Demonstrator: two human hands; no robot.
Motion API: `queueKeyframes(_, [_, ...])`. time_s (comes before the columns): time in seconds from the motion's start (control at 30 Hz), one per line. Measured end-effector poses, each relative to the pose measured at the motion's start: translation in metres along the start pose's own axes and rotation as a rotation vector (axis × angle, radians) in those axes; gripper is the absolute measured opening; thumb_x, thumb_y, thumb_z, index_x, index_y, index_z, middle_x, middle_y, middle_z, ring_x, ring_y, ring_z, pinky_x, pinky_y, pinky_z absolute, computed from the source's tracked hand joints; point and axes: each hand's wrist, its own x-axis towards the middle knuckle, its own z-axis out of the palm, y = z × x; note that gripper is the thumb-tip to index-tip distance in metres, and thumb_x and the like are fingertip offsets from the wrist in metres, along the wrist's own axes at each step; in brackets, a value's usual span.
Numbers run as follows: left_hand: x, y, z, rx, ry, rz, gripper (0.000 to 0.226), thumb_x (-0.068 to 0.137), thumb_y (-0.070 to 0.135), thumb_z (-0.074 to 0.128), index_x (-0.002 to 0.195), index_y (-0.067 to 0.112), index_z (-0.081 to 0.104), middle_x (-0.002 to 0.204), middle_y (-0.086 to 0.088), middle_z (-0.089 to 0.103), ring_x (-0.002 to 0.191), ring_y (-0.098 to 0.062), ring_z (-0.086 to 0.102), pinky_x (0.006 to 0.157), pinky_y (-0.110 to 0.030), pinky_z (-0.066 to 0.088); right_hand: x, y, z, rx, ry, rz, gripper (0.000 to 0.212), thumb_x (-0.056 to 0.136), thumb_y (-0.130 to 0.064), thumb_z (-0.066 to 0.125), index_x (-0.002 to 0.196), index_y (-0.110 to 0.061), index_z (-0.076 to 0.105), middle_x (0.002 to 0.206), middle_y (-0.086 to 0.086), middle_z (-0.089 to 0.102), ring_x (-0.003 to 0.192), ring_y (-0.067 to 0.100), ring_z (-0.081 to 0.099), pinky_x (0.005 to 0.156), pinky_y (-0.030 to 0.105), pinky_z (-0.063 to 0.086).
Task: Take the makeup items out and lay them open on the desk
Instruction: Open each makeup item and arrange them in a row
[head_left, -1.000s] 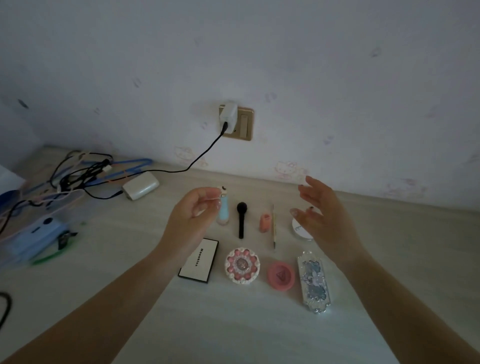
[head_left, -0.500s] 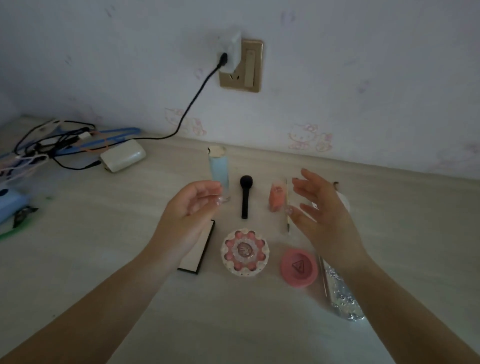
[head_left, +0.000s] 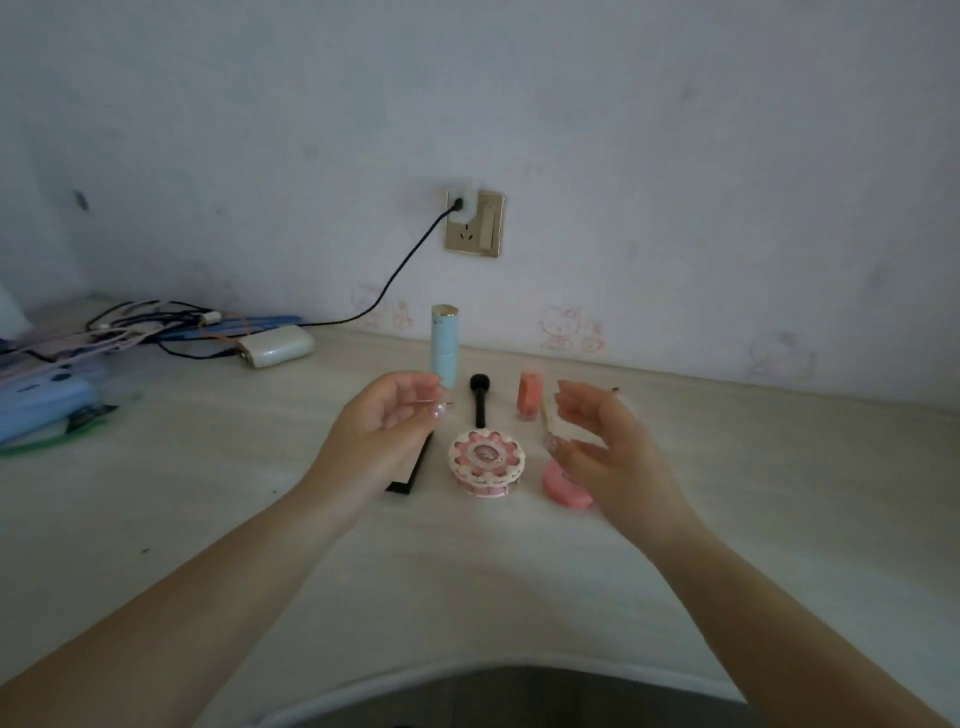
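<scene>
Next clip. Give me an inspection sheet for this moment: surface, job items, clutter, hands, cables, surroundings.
Surface: pale wood-grain desk, dimly lit.
Job's things: blue tube, black brush, coral bottle and thin stick in the back row; black-edged palette, flower-shaped compact and pink round compact in front, the palette and the pink one partly hidden by the hands. The flower compact looks closed.
Clutter: white charger-like box; blue items at the left edge.
Hands: left hand and right hand are above the items, fingers loosely curled, holding nothing.
Cables: black cable runs from the wall socket down to a cable tangle.
Surroundings: white wall with faint pink cartoon stickers.
</scene>
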Motion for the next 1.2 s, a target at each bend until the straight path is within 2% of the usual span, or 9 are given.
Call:
queueKeyframes(0.07, [-0.006,0.005,-0.006,0.029,0.001,0.023,0.022,0.088,0.005,0.060,0.108,0.014,0.062,0.098,0.008,0.067,0.078,0.006,0.061,0.079,-0.018,0.046,-0.009,-0.013,0.003,-0.002,0.012,-0.013,0.050,0.082,-0.009,0.068,0.103,-0.049,0.047,0.104,-0.027,0.056,0.104,-0.016,0.052,0.100,0.032,0.047])
queueKeyframes(0.17, [-0.004,0.009,-0.015,0.073,0.011,0.044,0.023,0.087,0.007,0.061,0.108,0.017,0.062,0.103,0.007,0.066,0.087,0.000,0.061,0.083,-0.020,0.046,-0.013,-0.026,0.011,-0.007,0.011,0.013,0.042,0.084,-0.013,0.067,0.111,-0.040,0.049,0.109,-0.024,0.056,0.107,-0.008,0.053,0.101,0.029,0.046])
queueKeyframes(0.27, [0.008,0.005,-0.021,0.100,0.019,0.065,0.023,0.087,0.007,0.061,0.106,0.018,0.061,0.104,0.006,0.065,0.091,-0.001,0.060,0.083,-0.020,0.046,-0.004,-0.028,0.022,-0.010,0.011,0.028,0.047,0.084,-0.014,0.067,0.125,-0.029,0.049,0.121,-0.010,0.058,0.113,0.001,0.053,0.101,0.032,0.046])
queueKeyframes(0.4, [0.037,-0.010,-0.024,0.155,0.022,0.061,0.029,0.086,0.010,0.063,0.110,0.025,0.060,0.111,0.009,0.064,0.101,-0.005,0.060,0.086,-0.018,0.043,0.026,-0.022,0.035,-0.048,-0.044,0.047,0.054,0.085,-0.016,0.066,0.134,-0.027,0.044,0.127,-0.009,0.053,0.116,0.002,0.050,0.095,0.016,0.042])
queueKeyframes(0.5, [0.067,-0.023,-0.025,0.194,0.048,0.064,0.036,0.085,0.013,0.065,0.119,0.023,0.059,0.114,0.012,0.062,0.107,-0.004,0.058,0.086,-0.014,0.041,0.060,-0.017,0.046,-0.045,-0.082,0.066,0.060,0.086,-0.021,0.066,0.138,-0.032,0.038,0.131,-0.012,0.051,0.120,0.001,0.048,0.099,0.020,0.040])
queueKeyframes(0.77, [0.145,-0.061,-0.008,0.203,-0.016,-0.045,0.073,0.076,0.017,0.076,0.139,0.019,0.039,0.124,0.006,0.051,0.114,-0.008,0.051,0.100,-0.033,0.045,0.161,0.003,0.076,-0.124,-0.184,0.143,0.073,0.085,-0.026,0.067,0.146,-0.025,0.026,0.142,-0.002,0.044,0.128,0.012,0.045,0.103,0.030,0.040])
queueKeyframes(0.87, [0.160,-0.076,-0.002,0.233,-0.063,-0.033,0.063,0.075,0.016,0.077,0.130,0.018,0.048,0.117,0.007,0.059,0.111,-0.009,0.057,0.094,-0.030,0.048,0.182,0.010,0.088,-0.144,-0.190,0.142,0.072,0.083,-0.026,0.068,0.143,-0.026,0.029,0.135,-0.003,0.051,0.118,0.012,0.052,0.095,0.027,0.045])
queueKeyframes(1.0, [0.169,-0.088,0.000,0.277,-0.094,-0.031,0.037,0.075,0.019,0.076,0.109,0.016,0.062,0.102,0.004,0.070,0.095,-0.007,0.066,0.079,-0.017,0.049,0.191,0.022,0.100,-0.154,-0.180,0.142,0.064,0.079,-0.031,0.072,0.134,-0.030,0.039,0.116,-0.009,0.058,0.101,0.009,0.058,0.071,0.018,0.046])
queueKeyframes(1.2, [0.167,-0.092,-0.001,0.223,-0.041,-0.010,0.028,0.074,0.018,0.076,0.097,0.023,0.062,0.095,0.006,0.070,0.090,-0.009,0.068,0.079,-0.024,0.053,0.191,0.030,0.110,-0.168,-0.107,0.136,0.036,0.078,-0.031,0.073,0.107,-0.026,0.052,0.095,-0.015,0.059,0.091,0.005,0.058,0.068,0.014,0.043])
